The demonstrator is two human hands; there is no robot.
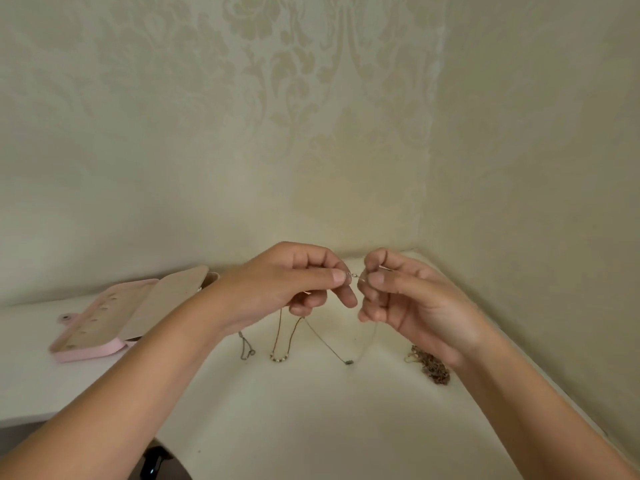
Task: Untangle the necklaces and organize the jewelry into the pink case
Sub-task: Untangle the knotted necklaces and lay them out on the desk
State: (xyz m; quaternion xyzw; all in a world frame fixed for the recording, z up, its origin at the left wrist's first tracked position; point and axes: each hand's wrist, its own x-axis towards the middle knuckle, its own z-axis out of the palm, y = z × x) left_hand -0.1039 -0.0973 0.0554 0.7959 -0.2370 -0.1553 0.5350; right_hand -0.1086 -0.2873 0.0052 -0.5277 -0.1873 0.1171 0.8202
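Observation:
My left hand [298,282] and my right hand [405,299] are raised above the white table [277,403], close together. Each pinches one end of a thin necklace chain at its clasp [355,275]. That thin necklace [329,344] hangs down in a V, with a small dark pendant touching the table. Left of it hang a chain with beads [278,356] and a short silver chain [246,349], dropping from under my left hand. A tangled brownish pile of chains [431,367] lies on the table below my right wrist. The pink case [104,323] lies open at the left.
Patterned beige walls meet in a corner right behind my hands. The table's front edge curves at the lower left, with a dark object [154,462] below it. The case's beige inner flap [169,299] stands tilted up.

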